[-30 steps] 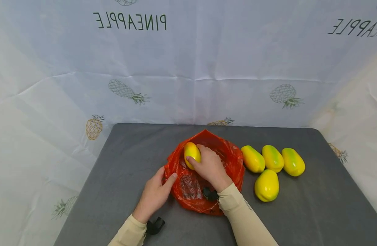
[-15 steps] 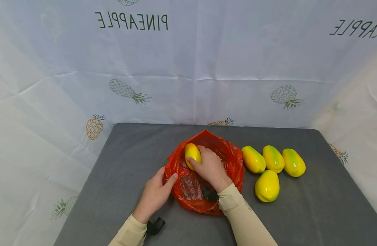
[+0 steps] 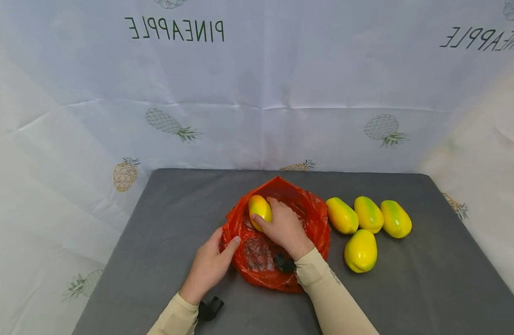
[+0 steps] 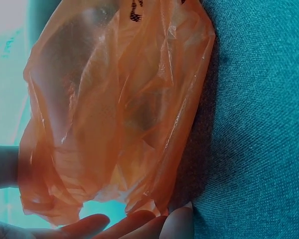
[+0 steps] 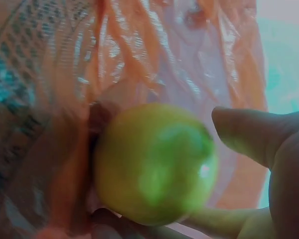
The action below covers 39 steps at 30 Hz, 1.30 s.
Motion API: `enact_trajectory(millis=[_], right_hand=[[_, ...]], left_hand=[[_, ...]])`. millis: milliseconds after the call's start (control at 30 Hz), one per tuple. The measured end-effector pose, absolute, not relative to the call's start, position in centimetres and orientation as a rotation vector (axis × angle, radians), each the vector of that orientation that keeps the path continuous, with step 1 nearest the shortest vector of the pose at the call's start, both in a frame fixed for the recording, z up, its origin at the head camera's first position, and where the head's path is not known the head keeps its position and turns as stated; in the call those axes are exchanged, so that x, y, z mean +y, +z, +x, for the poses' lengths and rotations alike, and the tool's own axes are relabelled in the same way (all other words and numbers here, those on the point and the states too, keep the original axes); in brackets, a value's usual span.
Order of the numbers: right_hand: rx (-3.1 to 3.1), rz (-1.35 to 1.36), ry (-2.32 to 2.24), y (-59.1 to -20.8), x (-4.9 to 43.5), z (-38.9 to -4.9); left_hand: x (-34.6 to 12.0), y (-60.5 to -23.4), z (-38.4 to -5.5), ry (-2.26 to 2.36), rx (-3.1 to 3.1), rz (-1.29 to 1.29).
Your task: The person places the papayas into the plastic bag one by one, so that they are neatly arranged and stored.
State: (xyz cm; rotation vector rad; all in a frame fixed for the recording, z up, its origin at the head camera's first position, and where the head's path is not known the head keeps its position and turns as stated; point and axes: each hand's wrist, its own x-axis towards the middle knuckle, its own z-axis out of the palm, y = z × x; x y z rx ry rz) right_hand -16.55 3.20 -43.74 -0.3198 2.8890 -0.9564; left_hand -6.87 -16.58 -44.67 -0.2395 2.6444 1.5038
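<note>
**White cloth walls [image 3: 324,70] around a grey table [image 3: 420,284]**

The walls carry pineapple drawings and mirrored lettering, with one crease across at 12 o'clock. The table looks matte and flat. In its middle sits the red bag [image 3: 261,280], mouth upward, thin and wrinkled. This softness is, I judge, the main risk: with less support the side may fold inward, and the right sleeve [image 3: 315,274] may drag it. The left hand [image 3: 211,263], at the bag's 8 o'clock, holds its edge between thumb and fingers. The right hand [image 3: 284,225], inside the mouth, has its fingers around a yellow fruit [image 3: 260,208] at 11 o'clock; whether this touches the bottom, I cannot tell. Its glossy skin could slip from a loose grip. Outside, toward 3 o'clock, lie three fruits [image 3: 368,215] in a row and, at their 6 o'clock, a fourth fruit [image 3: 361,251]; a sliding bag could push the nearest.
</note>
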Motion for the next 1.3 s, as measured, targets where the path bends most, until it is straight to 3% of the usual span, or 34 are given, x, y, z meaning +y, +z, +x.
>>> enact_trajectory(millis=[367,633,967,1300], right_hand=[[2.917,-0.335,-0.967,-38.7,8.0,-14.0],[2.989,-0.180,-0.945,-35.6,16.1,-13.4],[3.087,0.099,-0.940,-37.5,26.1,-14.1],[3.136,0.176,-0.990,-40.3,30.5,-15.0]], left_hand=[[-17.0,-44.5,-6.7,1.487,2.661,-0.197],[-16.9,-44.2,-7.2,1.462,2.632,-0.191],[-16.7,-44.1,-7.3,1.459,2.628,-0.221],[-16.7,-44.3,-7.4,1.453,2.629,-0.255]])
